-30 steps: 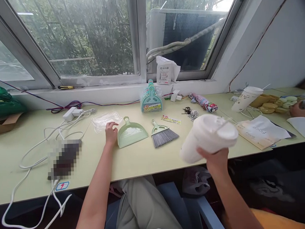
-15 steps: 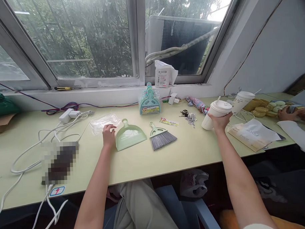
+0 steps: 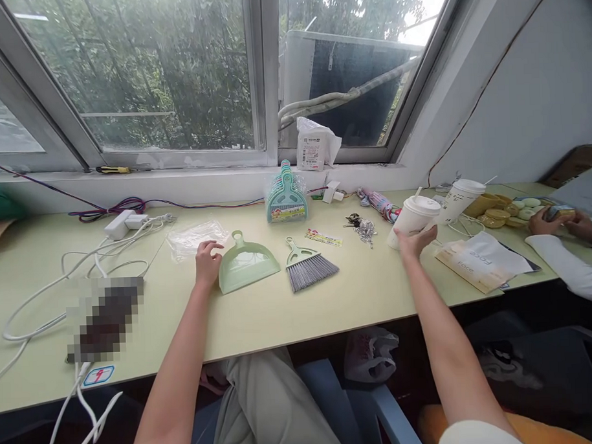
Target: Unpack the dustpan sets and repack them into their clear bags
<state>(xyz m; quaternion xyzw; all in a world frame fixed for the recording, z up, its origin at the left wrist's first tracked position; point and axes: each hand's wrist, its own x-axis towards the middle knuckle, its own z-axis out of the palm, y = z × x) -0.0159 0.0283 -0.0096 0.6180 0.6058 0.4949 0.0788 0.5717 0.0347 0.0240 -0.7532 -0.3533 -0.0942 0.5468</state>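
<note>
Here's the left forearm (image 3: 172,375), bare, angling up from the near edge of the view towards the far side, wrist nearly straight. The left hand (image 3: 209,264) is open, fingers loosely bent and tips pointing right. Over on the right, the right forearm (image 3: 448,346) slants far and left out of a pale sleeve (image 3: 478,436), and the right hand (image 3: 414,240) curls into a rounded grip, fingers wrapped. Hands well apart, legs (image 3: 273,404) between the forearms, in grey-green trousers!

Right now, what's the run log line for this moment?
left hand: beside dustpan, contact unclear; right hand: around lidded cup with straw; hand brush: on table, right of dustpan; keys: between brush and cup
</note>
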